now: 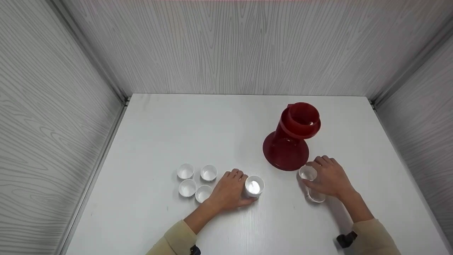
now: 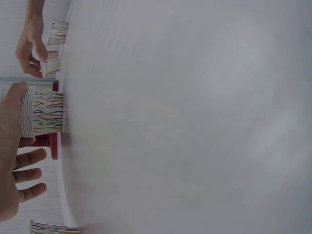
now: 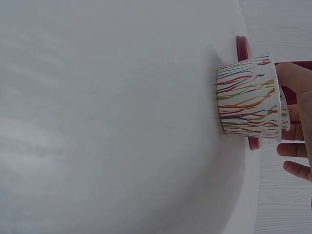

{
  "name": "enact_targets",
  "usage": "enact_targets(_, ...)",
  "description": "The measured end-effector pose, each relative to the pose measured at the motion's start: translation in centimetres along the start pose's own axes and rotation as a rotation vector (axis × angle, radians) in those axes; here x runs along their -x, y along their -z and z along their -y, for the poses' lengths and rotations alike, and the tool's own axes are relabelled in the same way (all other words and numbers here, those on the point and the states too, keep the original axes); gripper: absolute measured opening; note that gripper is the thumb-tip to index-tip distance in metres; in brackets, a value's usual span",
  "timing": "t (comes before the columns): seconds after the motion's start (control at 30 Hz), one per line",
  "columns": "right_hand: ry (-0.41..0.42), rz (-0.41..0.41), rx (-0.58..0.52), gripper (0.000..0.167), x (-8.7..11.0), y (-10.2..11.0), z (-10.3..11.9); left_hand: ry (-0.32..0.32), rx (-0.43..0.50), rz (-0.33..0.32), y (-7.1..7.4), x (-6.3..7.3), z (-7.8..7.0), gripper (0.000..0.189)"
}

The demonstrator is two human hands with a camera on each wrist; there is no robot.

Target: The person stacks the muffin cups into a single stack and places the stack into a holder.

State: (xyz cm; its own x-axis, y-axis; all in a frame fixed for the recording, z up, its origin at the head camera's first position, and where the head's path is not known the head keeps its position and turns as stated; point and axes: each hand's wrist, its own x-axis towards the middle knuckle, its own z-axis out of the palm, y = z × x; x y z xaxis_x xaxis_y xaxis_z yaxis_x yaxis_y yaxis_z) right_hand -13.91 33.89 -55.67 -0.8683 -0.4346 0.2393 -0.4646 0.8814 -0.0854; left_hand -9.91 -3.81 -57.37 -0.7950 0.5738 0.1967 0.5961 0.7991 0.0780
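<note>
My left hand (image 1: 230,190) holds a stack of nested white paper cups (image 1: 254,186) between thumb and forefinger. In the left wrist view the stack (image 2: 46,111) stands upright at table level, its sides printed with coloured wavy lines. My right hand (image 1: 331,177) pinches the rim of a single paper cup (image 1: 307,173) close by the red stand's base. Another matching cup (image 1: 316,196) stands just nearer, partly hidden under that hand; it fills the front of the right wrist view, where this cup (image 3: 249,100) largely covers the pinched one.
Several paper cups (image 1: 187,188) stand grouped left of my left hand, one partly behind it. A red stand (image 1: 286,154) with a round base and a ring-shaped top rises behind my right hand. Grey wood-grain panels (image 1: 226,46) enclose the white table (image 1: 184,127) at the back and sides.
</note>
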Motion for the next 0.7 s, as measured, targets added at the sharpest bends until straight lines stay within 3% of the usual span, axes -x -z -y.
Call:
enact_targets(0.5,0.047,-0.053,-0.036,0.051,-0.5,1.2,1.3,0.003,-0.001,0.001,0.0,-0.1,0.0,0.071)
enact_targets(0.7,0.105,-0.106,-0.045,0.050,-0.8,1.5,2.0,0.002,-0.010,0.005,0.1,0.0,0.0,0.072)
